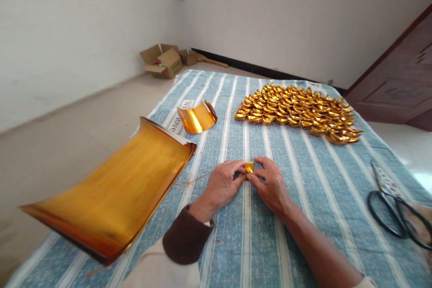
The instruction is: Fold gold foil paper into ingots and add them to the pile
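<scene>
Folding step | gold paper piece [249, 168] is pinched between left grip [222, 185] and right grip [270, 184] | next crease is judged to need firm fingertip pressure

A striped cloth [303, 198] covers the floor; on it lie a heap of folded gold pieces [299, 110] (far side), a curled gold sheet [197, 118], black scissors [393, 209]; cardboard boxes [165, 60] sit in the corner.

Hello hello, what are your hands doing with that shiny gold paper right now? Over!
Left hand and right hand both pinching small folded gold paper piece on striped cloth. Nothing between them. Scissors lie off right, gold sheet stack left.
</scene>
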### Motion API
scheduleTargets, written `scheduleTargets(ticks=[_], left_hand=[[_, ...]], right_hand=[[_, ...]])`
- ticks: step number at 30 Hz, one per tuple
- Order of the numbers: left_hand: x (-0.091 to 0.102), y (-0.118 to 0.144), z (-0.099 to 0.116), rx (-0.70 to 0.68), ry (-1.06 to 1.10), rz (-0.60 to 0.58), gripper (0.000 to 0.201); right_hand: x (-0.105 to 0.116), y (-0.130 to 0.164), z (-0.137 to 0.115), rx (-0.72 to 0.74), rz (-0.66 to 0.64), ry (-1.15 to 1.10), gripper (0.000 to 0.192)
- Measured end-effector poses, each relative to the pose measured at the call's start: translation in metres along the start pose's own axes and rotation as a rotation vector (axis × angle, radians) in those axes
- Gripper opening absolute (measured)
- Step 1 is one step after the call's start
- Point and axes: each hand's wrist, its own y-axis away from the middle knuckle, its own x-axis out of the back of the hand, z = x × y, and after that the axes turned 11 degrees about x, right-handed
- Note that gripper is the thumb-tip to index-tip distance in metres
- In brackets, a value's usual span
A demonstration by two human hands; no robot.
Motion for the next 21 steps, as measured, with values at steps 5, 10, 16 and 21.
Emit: scheduleTargets(ticks=[5,10,16,21], left_hand=[[-0.004,-0.002,-0.007,-0.031,-0.073,0.114,0.039],[-0.008,-0.011,-0.008,-0.065,-0.274,0.199,0.022],[-0.013,-0.015,-0.005,-0.031,-0.309,0.133,0.02],[-0.009,-0.013,0.003,0.049,-0.027,0.116,0.026]], right_hand=[[-0.001,-0.002,0.0,-0.045,0.002,0.022,0.014],[-0.001,-0.003,0.001,-0.045,-0.017,0.024,0.017],[-0.003,-0.003,0.001,-0.037,0.006,0.042,0.015],[-0.002,-0.003,0.0,-0.033,0.044,-0.013,0.014]])
